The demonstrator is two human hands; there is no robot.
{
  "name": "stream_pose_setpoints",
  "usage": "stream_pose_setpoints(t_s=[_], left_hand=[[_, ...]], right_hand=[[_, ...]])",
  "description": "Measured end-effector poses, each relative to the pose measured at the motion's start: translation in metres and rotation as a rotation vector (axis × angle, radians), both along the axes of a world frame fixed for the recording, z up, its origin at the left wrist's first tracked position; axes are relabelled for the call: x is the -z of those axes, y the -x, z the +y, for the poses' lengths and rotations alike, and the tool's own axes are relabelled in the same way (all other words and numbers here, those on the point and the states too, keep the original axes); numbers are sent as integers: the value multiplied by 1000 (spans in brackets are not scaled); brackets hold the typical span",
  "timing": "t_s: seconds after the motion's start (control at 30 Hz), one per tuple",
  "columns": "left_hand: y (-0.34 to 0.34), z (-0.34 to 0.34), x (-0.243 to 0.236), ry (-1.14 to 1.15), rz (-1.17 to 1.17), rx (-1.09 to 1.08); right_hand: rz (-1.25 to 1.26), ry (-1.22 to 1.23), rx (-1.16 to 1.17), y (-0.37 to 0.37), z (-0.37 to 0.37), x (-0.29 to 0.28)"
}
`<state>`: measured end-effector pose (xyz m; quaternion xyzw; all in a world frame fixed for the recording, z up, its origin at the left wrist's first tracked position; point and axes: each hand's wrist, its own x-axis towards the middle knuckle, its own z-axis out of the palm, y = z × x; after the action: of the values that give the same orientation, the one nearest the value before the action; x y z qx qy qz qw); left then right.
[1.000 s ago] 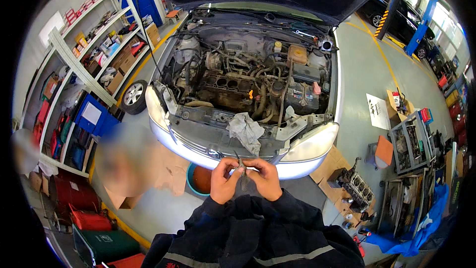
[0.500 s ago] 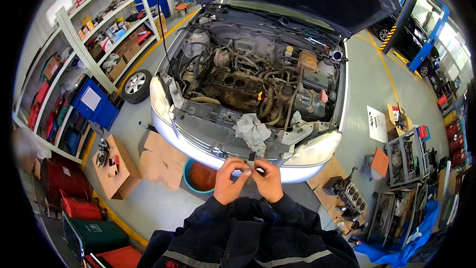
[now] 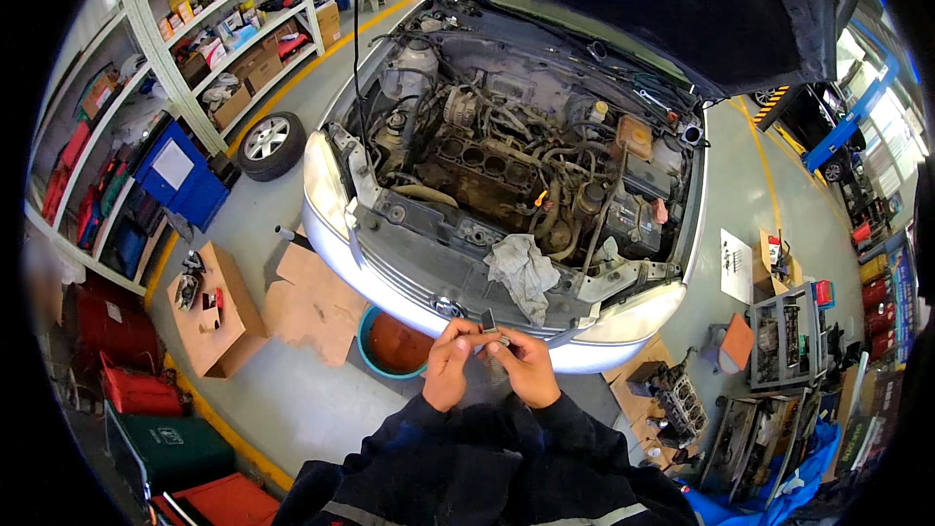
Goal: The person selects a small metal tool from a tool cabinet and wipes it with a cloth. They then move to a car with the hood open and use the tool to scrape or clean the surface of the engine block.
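With our left hand (image 3: 449, 370) and right hand (image 3: 526, 370) we pinch a small dark strip (image 3: 488, 319) (near the front of the car (image 3: 419, 258)), its long side pointing away from us, leaning a bit left.

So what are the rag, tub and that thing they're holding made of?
The rag looks like dull cloth, crumpled in soft folds. The tub has a smooth blue-green rim, suggesting plastic. The dark held thing is too small to tell.

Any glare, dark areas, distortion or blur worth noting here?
Head view: the bumper glares near-white; the raised hood is almost black underneath; shelves bow near the rim; a smear blurs the far left edge; the held piece is too small to identify.
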<state>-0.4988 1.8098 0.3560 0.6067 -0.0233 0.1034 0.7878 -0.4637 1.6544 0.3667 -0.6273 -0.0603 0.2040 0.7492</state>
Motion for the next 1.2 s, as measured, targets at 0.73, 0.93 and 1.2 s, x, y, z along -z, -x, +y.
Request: stream_pose_setpoints(t_s=[0.73,0.93,1.2], left_hand=[[-397,177,240,-1263,67,-459],[-410,181,244,-1268,165,-414],[-423,183,246,-1311,258,-363]], right_hand=[[-241,787,129,-546,-59,171],[6,890,9,-677,-12,302],[174,768,33,-721,17,403]])
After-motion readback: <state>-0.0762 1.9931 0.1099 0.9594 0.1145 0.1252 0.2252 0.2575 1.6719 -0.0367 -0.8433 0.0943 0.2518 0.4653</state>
